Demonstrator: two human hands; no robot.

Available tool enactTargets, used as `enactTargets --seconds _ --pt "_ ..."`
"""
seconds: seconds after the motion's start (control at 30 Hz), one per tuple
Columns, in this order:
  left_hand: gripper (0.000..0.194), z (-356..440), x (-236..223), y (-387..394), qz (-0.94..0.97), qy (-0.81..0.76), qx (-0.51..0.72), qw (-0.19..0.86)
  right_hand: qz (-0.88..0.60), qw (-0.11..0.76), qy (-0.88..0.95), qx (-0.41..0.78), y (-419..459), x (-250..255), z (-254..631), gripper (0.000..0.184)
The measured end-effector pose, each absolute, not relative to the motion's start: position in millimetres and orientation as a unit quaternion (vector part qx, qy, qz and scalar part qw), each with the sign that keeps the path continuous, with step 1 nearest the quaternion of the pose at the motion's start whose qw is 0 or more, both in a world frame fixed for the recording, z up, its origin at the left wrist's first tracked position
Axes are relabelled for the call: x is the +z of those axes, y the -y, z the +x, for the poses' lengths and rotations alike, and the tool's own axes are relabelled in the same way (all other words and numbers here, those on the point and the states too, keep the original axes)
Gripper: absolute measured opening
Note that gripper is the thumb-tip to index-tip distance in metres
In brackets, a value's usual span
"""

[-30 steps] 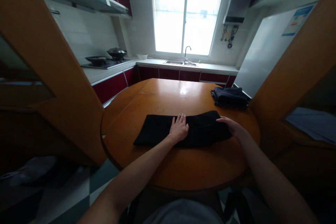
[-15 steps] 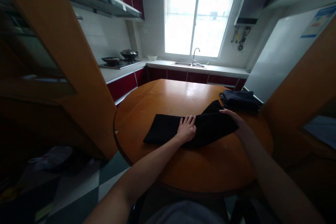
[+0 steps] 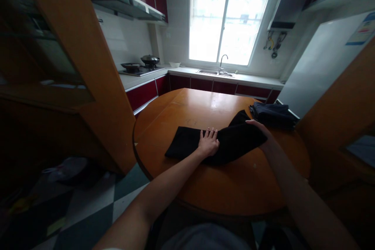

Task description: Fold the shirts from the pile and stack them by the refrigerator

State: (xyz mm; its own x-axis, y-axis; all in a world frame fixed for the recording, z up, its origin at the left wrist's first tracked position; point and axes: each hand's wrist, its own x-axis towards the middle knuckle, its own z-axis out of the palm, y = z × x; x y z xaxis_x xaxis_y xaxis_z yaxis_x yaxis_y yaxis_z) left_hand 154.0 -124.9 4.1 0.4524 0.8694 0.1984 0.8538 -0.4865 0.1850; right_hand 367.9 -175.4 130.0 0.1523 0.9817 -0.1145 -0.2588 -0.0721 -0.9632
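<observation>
A pair of black trousers (image 3: pixel 187 142), folded lengthwise into a long strip, lies across the round wooden table (image 3: pixel 164 113). My left hand (image 3: pixel 209 142) rests palm down on the middle of the cloth, fingers spread and pressing it. At the right end, my right hand (image 3: pixel 260 131) grips the cloth, thumb on top and the other fingers hidden underneath. That end is raised off the table and slopes down toward my left hand. A black flap (image 3: pixel 240 116) of the same cloth sticks up at the back, beside my right thumb.
A stack of folded dark clothes (image 3: pixel 274 114) sits at the table's right rear edge. Beyond are a counter with a sink (image 3: pixel 216 72), a stove with pans (image 3: pixel 150 61) and a white fridge (image 3: pixel 319 58). Wooden frames (image 3: pixel 108 113) flank the table.
The whole view has shifted slightly, so the room appears further right. My hands keep nearly the same hold on the trousers, and the raised right end looks much the same.
</observation>
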Motion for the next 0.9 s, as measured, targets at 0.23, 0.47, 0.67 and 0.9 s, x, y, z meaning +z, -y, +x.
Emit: enactTargets --seconds 0.23,0.47,0.67,0.9 --pt "0.058 155 14 118 0.779 -0.508 0.269 0.251 -0.481 0.554 0.384 0.561 174 147 341 0.009" --pt "0.051 117 65 104 0.681 -0.463 0.376 0.426 -0.475 0.496 0.52 0.508 149 157 281 0.019" --pt "0.058 52 84 125 0.468 -0.4 0.478 0.626 -0.541 0.393 0.639 0.38 122 117 174 0.009" --pt "0.059 25 44 139 0.492 -0.47 0.54 0.496 -0.512 0.282 0.696 0.416 119 65 136 0.029"
